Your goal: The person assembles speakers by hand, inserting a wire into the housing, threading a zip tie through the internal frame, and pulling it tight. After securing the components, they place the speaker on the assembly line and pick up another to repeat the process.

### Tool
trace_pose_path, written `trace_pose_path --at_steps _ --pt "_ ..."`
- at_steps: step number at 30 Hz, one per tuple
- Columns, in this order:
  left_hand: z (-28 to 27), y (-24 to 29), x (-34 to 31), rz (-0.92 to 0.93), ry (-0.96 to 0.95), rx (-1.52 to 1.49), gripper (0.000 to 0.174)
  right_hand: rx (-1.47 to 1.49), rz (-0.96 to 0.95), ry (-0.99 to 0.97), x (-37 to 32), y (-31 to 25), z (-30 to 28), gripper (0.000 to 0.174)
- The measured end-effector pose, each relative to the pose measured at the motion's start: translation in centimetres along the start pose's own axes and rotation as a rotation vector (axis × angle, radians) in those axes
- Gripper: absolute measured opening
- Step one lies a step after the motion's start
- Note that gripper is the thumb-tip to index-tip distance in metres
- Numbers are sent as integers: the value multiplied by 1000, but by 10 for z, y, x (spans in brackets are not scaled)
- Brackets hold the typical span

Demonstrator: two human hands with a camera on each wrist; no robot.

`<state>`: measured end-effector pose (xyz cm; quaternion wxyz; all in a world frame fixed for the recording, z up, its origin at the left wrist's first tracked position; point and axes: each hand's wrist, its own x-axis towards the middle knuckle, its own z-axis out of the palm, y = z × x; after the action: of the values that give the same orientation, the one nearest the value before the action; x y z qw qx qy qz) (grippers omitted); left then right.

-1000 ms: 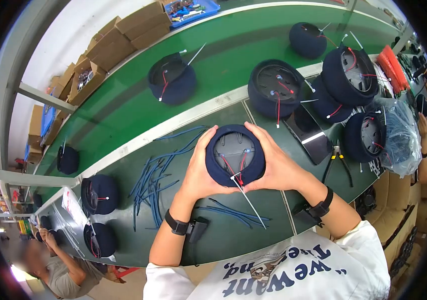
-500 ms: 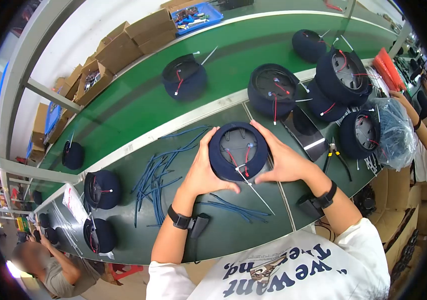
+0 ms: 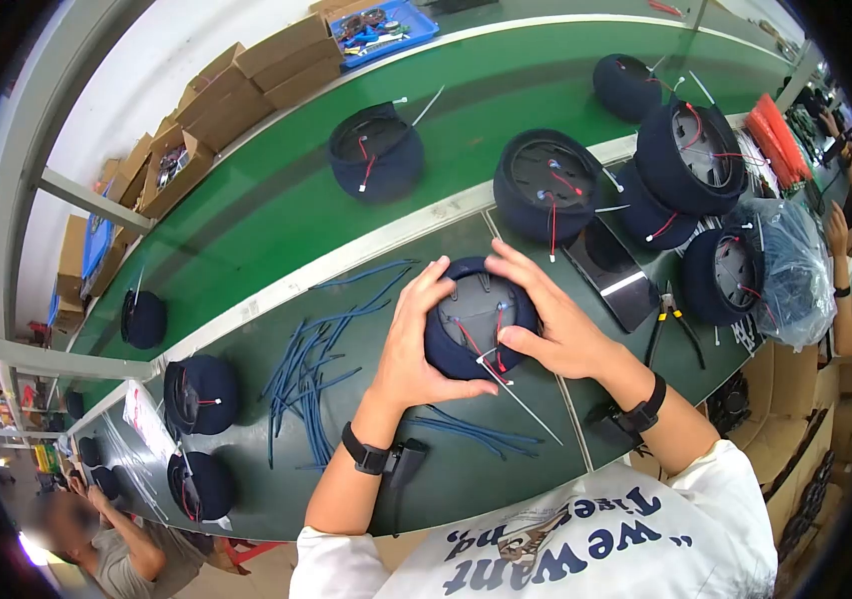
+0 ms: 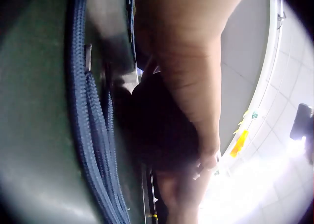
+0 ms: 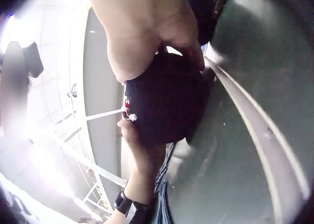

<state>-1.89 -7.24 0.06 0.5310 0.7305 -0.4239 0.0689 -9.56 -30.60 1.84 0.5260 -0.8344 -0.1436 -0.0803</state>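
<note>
Navy shell (image 3: 447, 346): red wires (image 3: 469, 336) | blue tray (image 3: 425, 30): mixed small items (image 3: 374, 24)

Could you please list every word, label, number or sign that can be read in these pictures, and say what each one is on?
"“we want" – on the white shirt, upside down in the head view.
"Ti…nd," – second line on the shirt; its middle letters are distorted by folds.
Marks on the white packet: too small and blurred to read.
I can make out no other text.
</note>
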Motion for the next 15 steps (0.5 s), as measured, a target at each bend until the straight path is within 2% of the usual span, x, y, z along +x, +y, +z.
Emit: trace_pose_path --at_steps 1,4,8,11,13,14,15 --pt "2 1 -1 -46 42 -75 119 -4 -13 43 2 -2 1 64" --pt "-6 0 5 82 -81 147 121 -62 -4 83 3 -4 8 63" --pt "-4 -1 0 95 -78 197 124 -234 -59 115 7 -8 6 53" --pt "3 2 1 76 -28 120 129 -203 -35 191 15 -11 3 39" --pt "13 3 -2 4 56 -67 132 -268 -7 194 26 -23 -3 30" --pt "13 2 -2 17 21 1 134 -301 12 190 32 -26 -4 25" --pt "10 6 1 27 -12 68 135 -457 -126 256 37 -22 -2 18"
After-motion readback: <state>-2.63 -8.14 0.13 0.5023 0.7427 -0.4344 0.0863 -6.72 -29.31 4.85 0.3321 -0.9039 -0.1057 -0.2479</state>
